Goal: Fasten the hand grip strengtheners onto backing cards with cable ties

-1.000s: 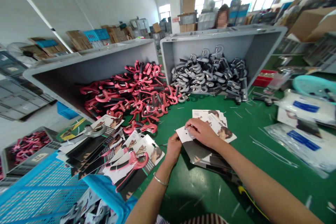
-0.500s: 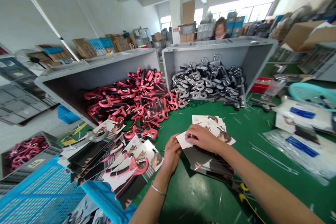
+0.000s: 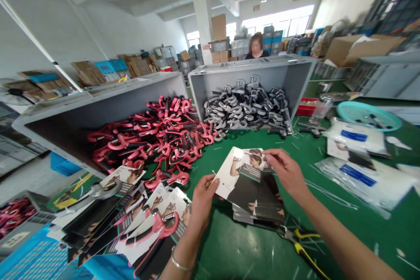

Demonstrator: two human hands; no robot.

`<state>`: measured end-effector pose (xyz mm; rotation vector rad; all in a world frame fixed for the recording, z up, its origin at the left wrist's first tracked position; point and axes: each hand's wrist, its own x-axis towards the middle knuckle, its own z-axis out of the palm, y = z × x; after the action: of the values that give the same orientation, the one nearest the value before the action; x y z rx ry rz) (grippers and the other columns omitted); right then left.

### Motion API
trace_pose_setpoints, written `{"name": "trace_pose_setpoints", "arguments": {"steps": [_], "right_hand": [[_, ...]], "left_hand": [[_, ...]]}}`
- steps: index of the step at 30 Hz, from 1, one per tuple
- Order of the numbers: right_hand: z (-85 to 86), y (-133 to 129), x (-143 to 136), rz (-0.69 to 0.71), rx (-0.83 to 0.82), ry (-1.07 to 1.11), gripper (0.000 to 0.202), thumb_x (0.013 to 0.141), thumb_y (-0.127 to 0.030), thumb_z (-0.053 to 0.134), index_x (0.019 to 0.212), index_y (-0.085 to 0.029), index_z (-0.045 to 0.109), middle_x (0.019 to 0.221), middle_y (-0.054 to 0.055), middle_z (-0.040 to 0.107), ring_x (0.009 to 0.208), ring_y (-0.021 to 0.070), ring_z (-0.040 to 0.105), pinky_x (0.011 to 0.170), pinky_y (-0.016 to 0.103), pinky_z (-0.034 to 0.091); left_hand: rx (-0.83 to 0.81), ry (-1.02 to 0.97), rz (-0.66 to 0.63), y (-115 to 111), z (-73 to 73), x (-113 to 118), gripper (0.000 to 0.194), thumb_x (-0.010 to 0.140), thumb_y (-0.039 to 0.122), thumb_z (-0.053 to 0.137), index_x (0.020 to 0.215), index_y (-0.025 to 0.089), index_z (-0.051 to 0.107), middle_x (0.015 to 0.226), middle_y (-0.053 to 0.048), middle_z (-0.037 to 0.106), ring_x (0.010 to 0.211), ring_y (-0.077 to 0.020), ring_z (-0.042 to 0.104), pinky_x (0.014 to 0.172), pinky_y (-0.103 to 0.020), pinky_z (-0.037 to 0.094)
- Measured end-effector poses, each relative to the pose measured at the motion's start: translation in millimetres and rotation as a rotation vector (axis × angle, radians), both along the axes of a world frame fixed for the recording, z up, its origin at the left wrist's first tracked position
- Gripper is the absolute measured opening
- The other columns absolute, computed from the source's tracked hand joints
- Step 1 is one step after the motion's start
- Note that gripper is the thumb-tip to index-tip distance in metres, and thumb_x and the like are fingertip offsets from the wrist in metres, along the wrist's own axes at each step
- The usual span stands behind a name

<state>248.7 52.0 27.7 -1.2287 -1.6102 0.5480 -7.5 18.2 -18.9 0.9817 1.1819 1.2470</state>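
Between my hands is a printed cardboard card (image 3: 238,179), tilted over a stack of similar cards (image 3: 259,214) on the green table. My left hand (image 3: 203,194) pinches its left corner, where a thin white tie end pokes up by the fingertips. At the card's upper right edge, my right hand (image 3: 287,170) grips with thumb and fingers. Yellow-and-black pliers (image 3: 302,245) lie just right of the stack. Left of my left wrist, a pink hand gripper (image 3: 162,227) rests on more printed cards (image 3: 179,201), with a grey hand gripper (image 3: 105,190) farther left.
Two tipped grey crates stand behind: the left crate (image 3: 82,105) spills pink hand grippers (image 3: 164,135), the right crate (image 3: 302,74) holds grey ones (image 3: 243,105). Plastic-wrapped packs (image 3: 357,170) and a turquoise basin (image 3: 344,109) sit right. A blue basket (image 3: 33,249) borders the lower left. A person (image 3: 257,48) is beyond.
My right hand has moved from the card's middle to its upper right edge, uncovering the printed picture. The view has shifted right, and the pliers show more fully.
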Motion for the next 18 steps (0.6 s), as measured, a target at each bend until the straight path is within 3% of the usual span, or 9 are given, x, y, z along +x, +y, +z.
{"name": "trace_pose_setpoints", "arguments": {"steps": [2,5,7,9,11,13,14,16,18], "right_hand": [[-10.3,-16,17,-0.09,0.0,-0.092,0.023,0.097,-0.039,0.048,0.107,-0.025,0.062,0.104,0.005,0.066,0.097,0.0225,0.06,0.088,0.038,0.046],[-33.2,-40,19,0.054,0.045,-0.343,0.021,0.097,-0.035,0.047,0.106,-0.026,0.064,0.11,0.007,0.065,0.106,0.0253,0.056,0.095,0.044,0.041],[-47.8,-50,14,0.094,0.093,-0.441,0.022,0.097,-0.033,0.046,0.107,-0.026,0.064,0.114,0.008,0.064,0.109,0.0265,0.055,0.097,0.047,0.038],[-58.7,-54,10,0.067,0.131,-0.461,0.022,0.097,-0.033,0.046,0.107,-0.026,0.064,0.115,0.008,0.063,0.109,0.0274,0.055,0.095,0.049,0.037],[-64.9,-53,10,0.065,0.147,-0.446,0.022,0.096,-0.033,0.046,0.106,-0.026,0.064,0.114,0.008,0.063,0.108,0.0282,0.055,0.094,0.049,0.037],[-67.7,-50,11,0.073,0.158,-0.425,0.022,0.095,-0.033,0.046,0.105,-0.026,0.064,0.114,0.008,0.064,0.108,0.029,0.055,0.094,0.049,0.037],[-68.4,-49,12,0.071,0.162,-0.412,0.022,0.095,-0.033,0.047,0.105,-0.026,0.064,0.114,0.008,0.063,0.109,0.0293,0.055,0.094,0.05,0.036],[-69.2,-49,12,0.058,0.167,-0.389,0.022,0.095,-0.033,0.046,0.105,-0.026,0.064,0.114,0.008,0.064,0.109,0.0297,0.055,0.094,0.051,0.037],[-69.3,-50,11,0.036,0.158,-0.371,0.022,0.095,-0.033,0.046,0.104,-0.026,0.065,0.114,0.008,0.064,0.109,0.0299,0.055,0.094,0.051,0.037]], "left_hand": [[-0.025,0.018,0.038,-23,-4.9,15,0.043,0.079,0.046,0.069,0.107,0.017,0.053,0.072,0.001,0.063,0.05,-0.0117,0.055,0.046,-0.022,0.042],[0.038,0.247,0.014,-47,-7.4,32,0.037,0.085,0.044,0.063,0.109,0.018,0.053,0.06,0.007,0.053,0.048,-0.0104,0.049,0.049,-0.021,0.038],[0.137,0.43,-0.07,-47,-5.5,26,0.029,0.091,0.041,0.056,0.111,0.02,0.058,0.06,0.006,0.054,0.054,-0.0121,0.053,0.057,-0.023,0.041],[0.232,0.617,-0.091,-37,-2.6,4,0.027,0.095,0.038,0.05,0.113,0.022,0.062,0.071,0.001,0.062,0.066,-0.0157,0.06,0.066,-0.026,0.046],[0.311,0.878,0.071,-22,-0.1,-32,0.027,0.094,0.029,0.05,0.117,0.021,0.062,0.095,-0.007,0.068,0.088,-0.0215,0.064,0.081,-0.032,0.049],[0.323,1.217,0.274,-5,1.6,-72,0.032,0.09,0.014,0.049,0.119,0.018,0.061,0.117,-0.015,0.063,0.112,-0.0282,0.057,0.097,-0.042,0.043],[0.295,1.36,0.299,3,2.1,-90,0.036,0.087,0.008,0.047,0.118,0.018,0.062,0.121,-0.016,0.061,0.116,-0.0304,0.054,0.101,-0.047,0.04],[0.276,1.457,0.27,17,3.1,-119,0.039,0.082,0.0,0.045,0.11,0.018,0.066,0.116,-0.015,0.064,0.115,-0.0318,0.054,0.102,-0.052,0.038],[0.299,1.45,0.2,27,5.4,-136,0.038,0.08,-0.002,0.046,0.104,0.019,0.068,0.107,-0.013,0.068,0.11,-0.0303,0.057,0.099,-0.048,0.041]]}}
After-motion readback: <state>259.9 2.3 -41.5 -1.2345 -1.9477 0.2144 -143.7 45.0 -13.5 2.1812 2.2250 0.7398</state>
